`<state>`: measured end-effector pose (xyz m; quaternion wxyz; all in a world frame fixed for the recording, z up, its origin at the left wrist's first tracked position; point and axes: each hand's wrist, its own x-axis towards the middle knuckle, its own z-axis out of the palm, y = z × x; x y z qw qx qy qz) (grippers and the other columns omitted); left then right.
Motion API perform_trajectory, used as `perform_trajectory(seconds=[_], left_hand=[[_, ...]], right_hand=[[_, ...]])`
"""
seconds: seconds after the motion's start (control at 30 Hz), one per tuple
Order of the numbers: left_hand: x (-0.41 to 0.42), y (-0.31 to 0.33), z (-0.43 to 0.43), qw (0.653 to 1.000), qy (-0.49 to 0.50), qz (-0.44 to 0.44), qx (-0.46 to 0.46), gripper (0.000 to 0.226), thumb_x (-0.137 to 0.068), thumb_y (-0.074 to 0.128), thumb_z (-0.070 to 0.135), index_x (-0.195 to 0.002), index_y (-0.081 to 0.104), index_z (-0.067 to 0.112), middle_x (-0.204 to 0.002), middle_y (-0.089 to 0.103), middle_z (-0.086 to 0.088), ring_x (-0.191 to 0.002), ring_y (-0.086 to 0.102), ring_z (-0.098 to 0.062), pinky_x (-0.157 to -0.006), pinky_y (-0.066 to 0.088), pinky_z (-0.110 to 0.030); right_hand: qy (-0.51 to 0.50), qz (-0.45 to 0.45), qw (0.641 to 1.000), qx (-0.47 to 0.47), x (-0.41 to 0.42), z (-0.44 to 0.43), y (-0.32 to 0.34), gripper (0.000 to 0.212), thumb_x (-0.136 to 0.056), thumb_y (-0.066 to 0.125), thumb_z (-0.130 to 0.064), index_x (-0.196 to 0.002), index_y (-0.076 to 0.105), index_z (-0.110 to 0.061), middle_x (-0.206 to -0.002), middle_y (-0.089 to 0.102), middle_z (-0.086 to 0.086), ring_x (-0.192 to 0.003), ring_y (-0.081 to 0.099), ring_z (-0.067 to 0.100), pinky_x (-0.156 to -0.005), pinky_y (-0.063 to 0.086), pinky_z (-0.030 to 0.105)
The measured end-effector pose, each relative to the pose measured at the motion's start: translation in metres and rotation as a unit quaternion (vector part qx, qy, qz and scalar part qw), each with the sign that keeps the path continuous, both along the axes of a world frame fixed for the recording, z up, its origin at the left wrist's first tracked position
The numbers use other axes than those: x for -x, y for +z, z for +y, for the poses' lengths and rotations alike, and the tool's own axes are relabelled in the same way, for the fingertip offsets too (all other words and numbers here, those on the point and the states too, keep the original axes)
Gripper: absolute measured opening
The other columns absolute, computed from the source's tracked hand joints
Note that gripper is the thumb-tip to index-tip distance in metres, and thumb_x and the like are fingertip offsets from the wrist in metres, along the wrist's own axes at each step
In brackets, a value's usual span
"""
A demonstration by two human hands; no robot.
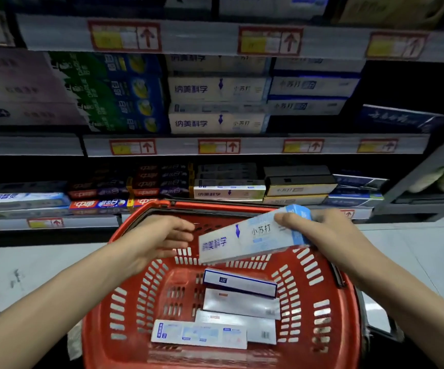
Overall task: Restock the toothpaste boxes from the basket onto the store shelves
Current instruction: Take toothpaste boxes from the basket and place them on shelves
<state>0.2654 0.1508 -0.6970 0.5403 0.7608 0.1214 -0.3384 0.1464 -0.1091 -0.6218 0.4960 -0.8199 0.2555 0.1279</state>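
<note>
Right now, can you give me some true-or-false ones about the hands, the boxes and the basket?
1. The right hand holds a toothpaste box. True.
2. The left hand holds a box too. False: it is open and holds nothing.
3. The basket is blue. False: it is red.
4. Other boxes lie in the basket. True.
5. The shelves are bare. False: boxes are stacked on them.

Forearms (55,294) bare; left hand (159,241), right hand (327,230) bare.
</note>
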Motion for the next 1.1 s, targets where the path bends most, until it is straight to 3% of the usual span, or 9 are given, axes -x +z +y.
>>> perform_trajectory(seconds=[0.2, 0.27, 0.37, 0.5, 0.63, 0.73, 0.83, 1.0, 1.1], left_hand=[[-0.001, -0.014, -0.001, 0.999, 0.022, 0.023, -0.027, 0.026, -0.103, 0.057, 0.035, -0.114, 0.074, 0.019, -0.099, 0.080, -0.005, -0.104, 0.073, -0.026, -0.081, 0.051, -0.041], [0.001, -0.012, -0.004, 0.998, 0.037, 0.041, 0.004, 0.030, -0.104, 0.053, 0.041, -0.112, 0.074, 0.022, -0.103, 0.080, -0.007, -0.106, 0.072, -0.029, -0.084, 0.052, -0.043], [0.004, -0.006, -0.012, 0.992, 0.059, 0.065, 0.088, 0.035, -0.103, 0.051, 0.047, -0.112, 0.075, 0.023, -0.109, 0.079, -0.009, -0.105, 0.072, -0.032, -0.088, 0.054, -0.045], [0.000, 0.004, -0.015, 0.982, 0.072, 0.077, 0.159, 0.052, -0.101, 0.044, 0.057, -0.115, 0.076, 0.018, -0.095, 0.077, -0.011, -0.064, 0.065, -0.029, -0.058, 0.041, -0.031], [-0.005, 0.019, -0.015, 0.979, 0.059, 0.056, 0.187, 0.064, -0.096, 0.045, 0.068, -0.109, 0.074, 0.013, -0.079, 0.069, -0.009, -0.052, 0.048, -0.020, -0.049, 0.033, -0.026], [-0.005, 0.025, -0.015, 0.971, 0.068, 0.018, 0.229, 0.043, -0.097, 0.055, 0.048, -0.115, 0.069, 0.011, -0.094, 0.070, -0.018, -0.058, 0.053, -0.023, -0.045, 0.044, -0.026], [-0.002, 0.026, -0.016, 0.961, 0.077, -0.021, 0.264, 0.035, -0.090, 0.061, 0.031, -0.115, 0.067, 0.008, -0.102, 0.071, -0.020, -0.075, 0.060, -0.026, -0.058, 0.052, -0.033], [0.000, 0.029, -0.013, 0.950, 0.023, -0.093, 0.297, 0.036, -0.078, 0.058, 0.020, -0.112, 0.070, 0.014, -0.107, 0.075, -0.013, -0.087, 0.069, -0.019, -0.067, 0.057, -0.028], [0.001, 0.028, -0.009, 0.949, 0.013, -0.094, 0.302, 0.039, -0.076, 0.059, 0.020, -0.113, 0.072, 0.014, -0.116, 0.075, -0.016, -0.092, 0.073, -0.020, -0.064, 0.058, -0.024]], right_hand=[[-0.044, -0.052, 0.991, -0.115, 0.004, -0.012, 0.002, 0.071, -0.079, 0.075, -0.068, -0.110, 0.077, -0.005, -0.100, 0.074, 0.030, -0.096, 0.070, 0.055, -0.096, 0.051, 0.066], [-0.047, -0.064, 0.988, -0.130, 0.005, -0.014, 0.002, 0.076, -0.076, 0.072, -0.071, -0.112, 0.075, -0.004, -0.101, 0.073, 0.031, -0.087, 0.067, 0.055, -0.091, 0.050, 0.068], [-0.051, -0.076, 0.983, -0.160, 0.006, -0.019, -0.002, 0.072, -0.077, 0.072, -0.070, -0.095, 0.073, -0.001, -0.076, 0.059, 0.018, -0.065, 0.050, 0.031, -0.069, 0.039, 0.046], [-0.057, -0.077, 0.974, -0.206, 0.007, -0.021, 0.000, 0.043, -0.086, 0.068, -0.058, -0.076, 0.075, -0.017, -0.057, 0.050, -0.001, -0.052, 0.037, 0.013, -0.058, 0.028, 0.031], [-0.030, -0.084, 0.966, -0.243, 0.007, -0.024, 0.000, 0.039, -0.084, 0.076, -0.047, -0.103, 0.081, -0.013, -0.075, 0.070, 0.003, -0.063, 0.052, 0.016, -0.059, 0.036, 0.027], [-0.026, -0.084, 0.950, -0.299, 0.007, -0.029, -0.005, 0.037, -0.078, 0.076, -0.029, -0.113, 0.078, -0.019, -0.118, 0.076, 0.015, -0.104, 0.070, 0.040, -0.094, 0.050, 0.047], [-0.045, -0.105, 0.947, -0.301, 0.005, -0.033, -0.012, 0.051, -0.072, 0.077, -0.016, -0.123, 0.072, -0.017, -0.124, 0.075, 0.011, -0.121, 0.068, 0.034, -0.114, 0.042, 0.053], [-0.119, -0.109, 0.928, -0.336, 0.000, -0.031, -0.018, 0.060, -0.073, 0.079, 0.002, -0.127, 0.069, -0.020, -0.115, 0.075, 0.022, -0.103, 0.074, 0.042, -0.085, 0.063, 0.048], [-0.130, -0.109, 0.927, -0.333, -0.004, -0.031, -0.020, 0.060, -0.073, 0.073, 0.004, -0.128, 0.068, -0.019, -0.111, 0.076, 0.025, -0.100, 0.074, 0.045, -0.083, 0.063, 0.049]])
